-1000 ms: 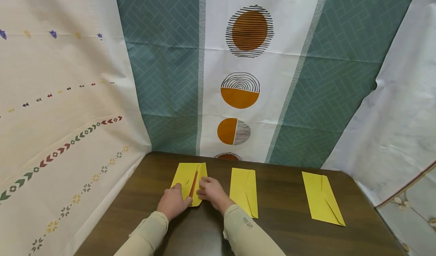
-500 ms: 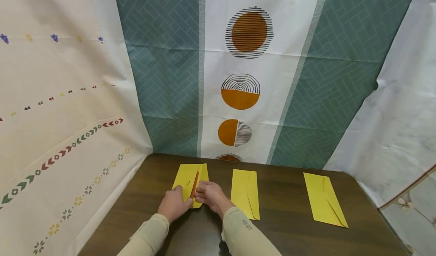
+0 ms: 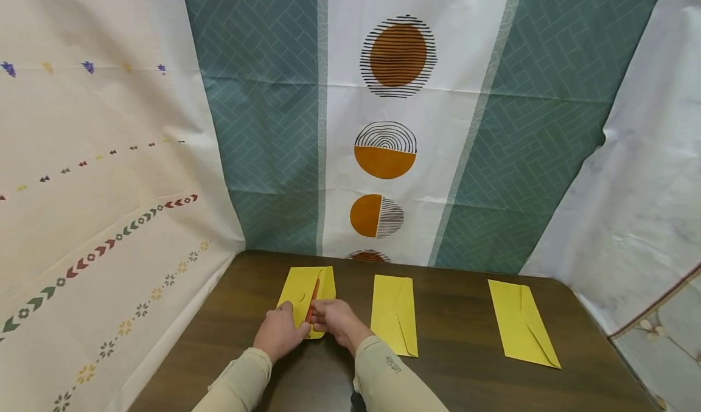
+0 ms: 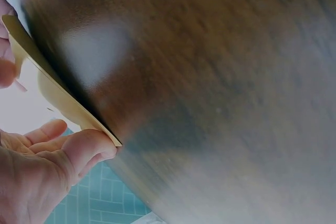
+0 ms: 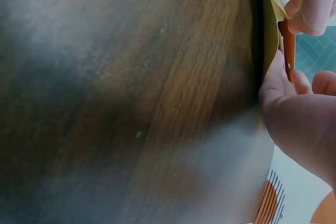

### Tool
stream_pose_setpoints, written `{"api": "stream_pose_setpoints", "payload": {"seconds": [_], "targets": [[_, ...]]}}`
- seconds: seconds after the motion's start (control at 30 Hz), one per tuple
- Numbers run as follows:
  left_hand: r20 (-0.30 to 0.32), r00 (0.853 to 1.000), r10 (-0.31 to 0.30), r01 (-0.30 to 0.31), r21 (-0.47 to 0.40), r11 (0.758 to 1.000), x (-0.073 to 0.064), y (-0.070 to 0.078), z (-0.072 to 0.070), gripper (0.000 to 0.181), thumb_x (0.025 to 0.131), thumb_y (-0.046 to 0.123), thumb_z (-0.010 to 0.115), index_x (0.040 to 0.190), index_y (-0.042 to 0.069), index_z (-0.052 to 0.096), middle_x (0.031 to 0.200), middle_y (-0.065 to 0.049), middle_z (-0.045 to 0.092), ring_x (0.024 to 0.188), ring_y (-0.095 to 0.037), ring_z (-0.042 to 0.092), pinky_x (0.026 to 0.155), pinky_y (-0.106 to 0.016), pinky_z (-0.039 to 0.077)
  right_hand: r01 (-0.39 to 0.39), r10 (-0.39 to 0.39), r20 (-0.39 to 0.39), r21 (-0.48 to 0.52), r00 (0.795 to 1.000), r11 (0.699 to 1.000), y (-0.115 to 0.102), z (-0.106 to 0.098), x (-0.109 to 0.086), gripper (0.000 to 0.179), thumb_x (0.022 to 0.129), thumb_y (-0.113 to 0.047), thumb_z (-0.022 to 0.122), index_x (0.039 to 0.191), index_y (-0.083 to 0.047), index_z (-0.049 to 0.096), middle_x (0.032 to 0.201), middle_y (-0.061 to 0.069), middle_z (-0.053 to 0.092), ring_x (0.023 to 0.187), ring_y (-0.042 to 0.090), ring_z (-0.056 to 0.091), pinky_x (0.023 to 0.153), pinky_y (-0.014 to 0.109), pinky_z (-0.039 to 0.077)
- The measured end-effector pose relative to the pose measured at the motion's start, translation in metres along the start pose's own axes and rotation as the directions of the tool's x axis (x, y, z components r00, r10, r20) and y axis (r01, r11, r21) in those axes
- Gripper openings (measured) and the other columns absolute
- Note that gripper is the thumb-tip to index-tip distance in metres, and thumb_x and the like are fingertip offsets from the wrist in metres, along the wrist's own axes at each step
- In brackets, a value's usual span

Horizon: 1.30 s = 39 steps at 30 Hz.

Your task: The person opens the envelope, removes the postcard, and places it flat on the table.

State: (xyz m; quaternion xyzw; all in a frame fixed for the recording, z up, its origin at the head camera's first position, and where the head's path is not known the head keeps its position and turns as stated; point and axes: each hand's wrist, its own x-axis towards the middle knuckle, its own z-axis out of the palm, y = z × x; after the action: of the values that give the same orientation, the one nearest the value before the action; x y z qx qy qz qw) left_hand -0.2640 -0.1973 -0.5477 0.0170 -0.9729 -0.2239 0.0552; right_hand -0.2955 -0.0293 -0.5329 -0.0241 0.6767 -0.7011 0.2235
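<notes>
A yellow envelope [image 3: 296, 285] lies at the table's left with its long flap lifted. From its opening shows a narrow orange-red slip [image 3: 314, 296] that looks like folded paper or card. My left hand [image 3: 280, 333] grips the envelope's near left part; in the left wrist view the thumb of the left hand [image 4: 42, 174] presses on its corner. Over the flap side, my right hand [image 3: 338, 322] has its fingertips at the slip. In the right wrist view, the slip's end [image 5: 289, 51] sits between the thumb and fingers of the right hand [image 5: 304, 119]. The rest of the slip is hidden inside.
A second yellow envelope [image 3: 391, 308] lies just right of my right hand. Farther right is a third envelope [image 3: 520, 321], slightly slanted. All lie on a dark wooden table [image 3: 454, 369]. Patterned cloth [image 3: 274, 126] hangs behind it.
My right hand has shifted left from the flap, and its fingertips now meet the orange-red slip. The left hand stays at the envelope. The head view has tilted slightly up.
</notes>
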Motion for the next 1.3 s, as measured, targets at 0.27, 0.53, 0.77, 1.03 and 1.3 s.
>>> {"api": "stream_pose_setpoints", "payload": {"seconds": [0.27, 0.53, 0.77, 1.03, 1.3], "targets": [[-0.011, 1.0, -0.004, 0.004, 0.004, 1.0, 0.0, 0.001, 0.0, 0.054, 0.087, 0.036, 0.076, 0.115, -0.007, 0.061, 0.093, -0.018, 0.068, 0.081, -0.034, 0.065, 0.076, -0.053, 0.059, 0.089, -0.109, -0.101, -0.183, 0.989, 0.979, 0.005, 0.009, 0.006, 0.051, 0.096, 0.004, 0.069, 0.145, 0.002, 0.062, 0.107, 0.011, 0.079, 0.075, 0.012, 0.066, 0.065, 0.027, 0.059], [-0.026, 1.0, -0.002, 0.003, 0.005, 1.0, -0.004, 0.004, 0.002, 0.056, 0.085, 0.036, 0.077, 0.114, -0.009, 0.061, 0.093, -0.02, 0.068, 0.081, -0.037, 0.068, 0.076, -0.055, 0.06, 0.064, -0.181, -0.282, -0.379, 0.942, 0.923, 0.007, 0.022, 0.008, 0.051, 0.08, 0.006, 0.082, 0.131, 0.0, 0.073, 0.09, 0.008, 0.078, 0.068, 0.011, 0.064, 0.057, 0.027, 0.054], [-0.025, 1.0, -0.015, 0.015, 0.016, 1.0, -0.003, 0.004, 0.003, 0.06, 0.085, 0.039, 0.077, 0.115, -0.01, 0.06, 0.092, -0.02, 0.067, 0.08, -0.033, 0.063, 0.076, -0.054, 0.059, 0.005, -0.153, -0.369, -0.373, 0.917, 0.928, 0.005, 0.027, 0.008, 0.055, 0.075, 0.005, 0.087, 0.128, -0.004, 0.075, 0.114, 0.015, 0.074, 0.073, 0.016, 0.065, 0.057, 0.029, 0.056], [-0.016, 1.0, -0.027, 0.027, 0.027, 0.999, -0.002, 0.005, 0.004, 0.065, 0.084, 0.041, 0.078, 0.117, -0.011, 0.06, 0.095, -0.022, 0.068, 0.082, -0.032, 0.059, 0.076, -0.053, 0.059, 0.026, -0.162, -0.363, -0.352, 0.918, 0.936, 0.008, 0.021, 0.004, 0.062, 0.074, 0.007, 0.088, 0.133, -0.003, 0.072, 0.113, 0.016, 0.074, 0.071, 0.016, 0.067, 0.057, 0.028, 0.057], [0.008, 1.0, 0.026, -0.027, 0.087, 0.996, -0.003, 0.006, 0.004, 0.062, 0.084, 0.039, 0.081, 0.116, -0.011, 0.065, 0.105, -0.023, 0.07, 0.082, -0.032, 0.054, 0.076, -0.051, 0.058, 0.03, -0.15, -0.359, -0.318, 0.921, 0.948, 0.005, -0.007, -0.006, 0.053, 0.081, 0.004, 0.078, 0.133, -0.002, 0.071, 0.088, 0.009, 0.072, 0.059, 0.013, 0.061, 0.054, 0.025, 0.051]]}}
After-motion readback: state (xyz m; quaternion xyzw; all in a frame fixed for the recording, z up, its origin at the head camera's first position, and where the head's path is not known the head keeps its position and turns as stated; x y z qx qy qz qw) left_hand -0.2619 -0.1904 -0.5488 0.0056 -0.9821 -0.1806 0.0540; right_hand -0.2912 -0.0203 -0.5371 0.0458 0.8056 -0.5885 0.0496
